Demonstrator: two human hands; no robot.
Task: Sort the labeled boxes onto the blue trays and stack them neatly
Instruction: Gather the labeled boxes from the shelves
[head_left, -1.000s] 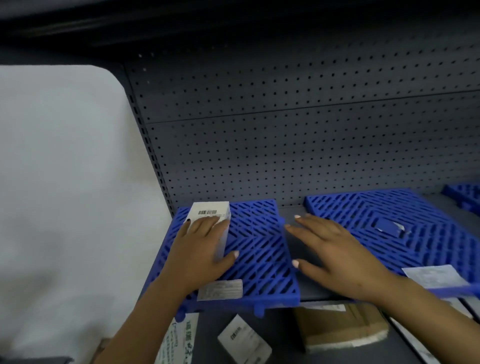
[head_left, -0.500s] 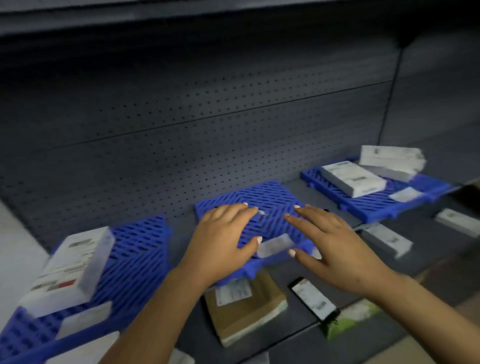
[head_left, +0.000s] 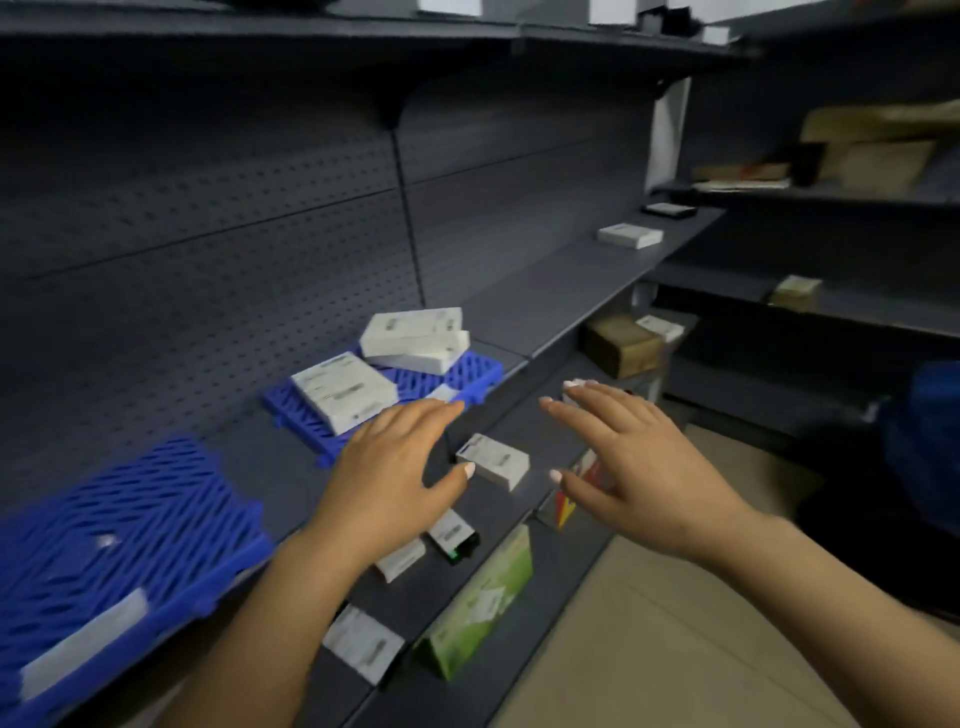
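small white labeled box (head_left: 493, 461) lies loose on the shelf between both hands, long axis running away to the left; left hand (head_left: 395, 467) nearer, right hand (head_left: 631, 457) beside it, both spread and holding nothing.

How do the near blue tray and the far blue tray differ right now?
The far tray carries white boxes, two of them stacked at its back; the near tray carries no box, only a flat white label strip on its front edge. Both are blue slotted trays on the same grey shelf.
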